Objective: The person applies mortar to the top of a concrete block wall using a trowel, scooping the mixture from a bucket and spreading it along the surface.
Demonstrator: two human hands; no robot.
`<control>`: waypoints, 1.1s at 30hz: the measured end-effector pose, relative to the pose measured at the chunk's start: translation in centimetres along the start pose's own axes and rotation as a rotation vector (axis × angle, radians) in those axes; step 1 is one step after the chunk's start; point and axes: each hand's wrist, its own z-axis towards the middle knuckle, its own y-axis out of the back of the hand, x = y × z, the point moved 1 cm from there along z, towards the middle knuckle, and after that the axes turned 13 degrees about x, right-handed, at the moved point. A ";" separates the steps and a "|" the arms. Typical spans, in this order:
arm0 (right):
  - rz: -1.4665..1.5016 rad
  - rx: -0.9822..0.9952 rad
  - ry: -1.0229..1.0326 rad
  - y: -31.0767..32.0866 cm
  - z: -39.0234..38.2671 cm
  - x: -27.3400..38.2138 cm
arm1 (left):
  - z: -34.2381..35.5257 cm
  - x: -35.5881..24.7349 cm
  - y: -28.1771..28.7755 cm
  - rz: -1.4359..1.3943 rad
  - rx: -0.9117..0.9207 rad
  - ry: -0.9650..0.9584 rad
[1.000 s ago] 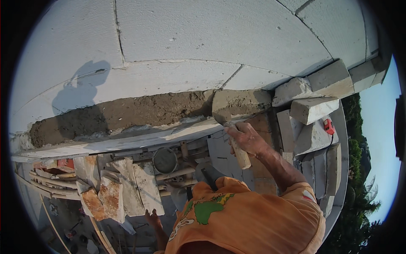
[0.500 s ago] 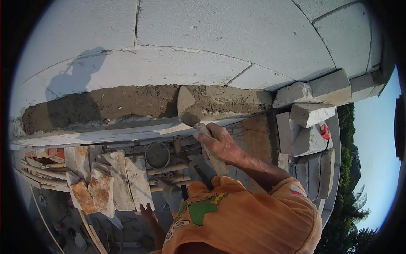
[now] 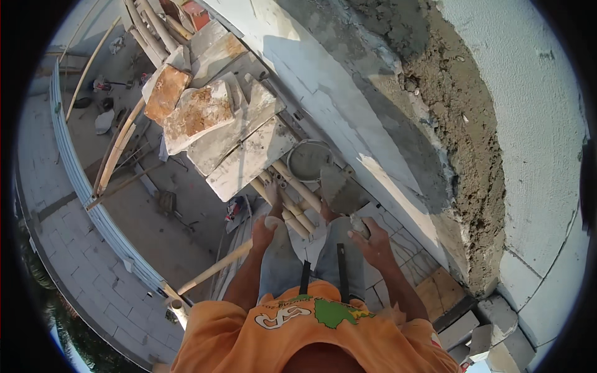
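Observation:
My right hand (image 3: 375,241) is closed round the handle of a trowel (image 3: 341,190), whose mortar-smeared blade points away from me beside a round bucket (image 3: 297,163). Grey mortar shows inside the bucket. My left hand (image 3: 264,232) rests by my left knee and holds nothing; its fingers are partly in shadow. To the right, a rough bed of mortar (image 3: 463,133) runs along the ledge of a pale block wall (image 3: 541,124).
Broken slabs (image 3: 242,149) lie on bamboo poles (image 3: 292,214) under my feet. Left of them, a drop leads to a lower floor (image 3: 180,205) with scattered tools. Blocks (image 3: 497,317) stand at the lower right. A curved block wall (image 3: 93,267) bounds the far left.
My view has swung down and left. The trowel has come off the mortar bed and now hangs beside the bucket. My left hand has come to my knee.

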 end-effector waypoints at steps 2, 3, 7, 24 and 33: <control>-0.206 0.009 -0.073 -2.5 6.6 -6.9 | 1.0 1.2 -1.9 -0.007 -0.024 0.069; -0.285 0.031 -0.102 -3.6 9.9 -10.9 | 1.3 1.7 -2.7 0.004 -0.019 0.102; -0.566 0.163 -0.214 -6.2 23.5 -23.4 | 2.6 3.1 -5.4 -0.052 -0.023 0.162; -0.583 0.212 -0.370 -21.4 48.9 -40.0 | 4.8 4.7 -4.7 0.238 0.168 0.424; -0.748 0.005 0.231 -23.9 50.6 -53.6 | 5.7 4.5 -4.0 0.288 0.185 0.375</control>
